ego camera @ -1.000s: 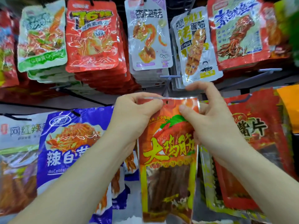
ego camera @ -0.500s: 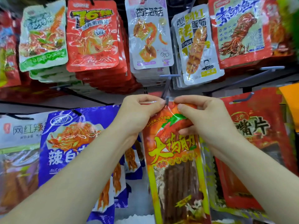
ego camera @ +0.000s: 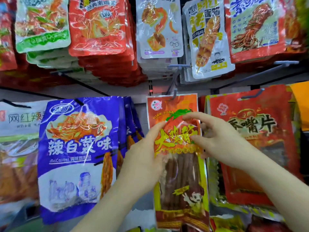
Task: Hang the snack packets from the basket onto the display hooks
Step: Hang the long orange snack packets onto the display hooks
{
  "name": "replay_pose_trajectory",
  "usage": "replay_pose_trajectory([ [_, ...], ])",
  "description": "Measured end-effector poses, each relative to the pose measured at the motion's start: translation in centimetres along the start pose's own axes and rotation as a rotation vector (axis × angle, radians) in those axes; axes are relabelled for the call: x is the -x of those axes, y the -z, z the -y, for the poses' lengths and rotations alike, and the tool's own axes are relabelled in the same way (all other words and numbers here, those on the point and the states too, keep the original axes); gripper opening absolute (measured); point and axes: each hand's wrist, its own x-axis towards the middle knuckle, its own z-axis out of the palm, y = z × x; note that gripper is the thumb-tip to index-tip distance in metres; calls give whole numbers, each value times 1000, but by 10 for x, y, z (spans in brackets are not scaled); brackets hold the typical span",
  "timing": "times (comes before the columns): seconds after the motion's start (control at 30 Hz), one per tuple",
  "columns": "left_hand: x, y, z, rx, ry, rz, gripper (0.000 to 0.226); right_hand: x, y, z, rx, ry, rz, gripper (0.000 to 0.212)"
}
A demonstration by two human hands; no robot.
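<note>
Orange pkt: now hangs on hook, btwn blue pkt and red pkt; hung, by my reading.
Hands: both dropped from top edge to mid-pkt.
L hand: at pkt's left edge; grip unclear, blurred.
R hand: fingers spread, loose, tips touching pkt front.
Hidden: basket not in view; pkt bottom cut off.

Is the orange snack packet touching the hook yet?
Touching. The head view shows the display hook passing through the hole at the top of the orange snack packet.
</note>
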Motion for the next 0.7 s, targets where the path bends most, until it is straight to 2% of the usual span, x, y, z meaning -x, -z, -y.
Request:
replay_pose_trajectory([
  [0.1,-6,-3,2,-164,64,25,80,-2,-4,-6,49,-44,6,52],
  [0.27,-11,-16,6,-337,208,209,100,-9,-18,-18,-38,-206,93,60],
  [0.4,-25,-27,8,-464,256,240,102,-20,-30,-21,21,-236,154,66],
  [0.6,-37,-40,21,-504,234,241,101,-25,-27,-16,159,-312,283,73],
  [0.7,-38,-39,28,-448,249,211,98,-24,-24,-17,82,-380,299,71],
])
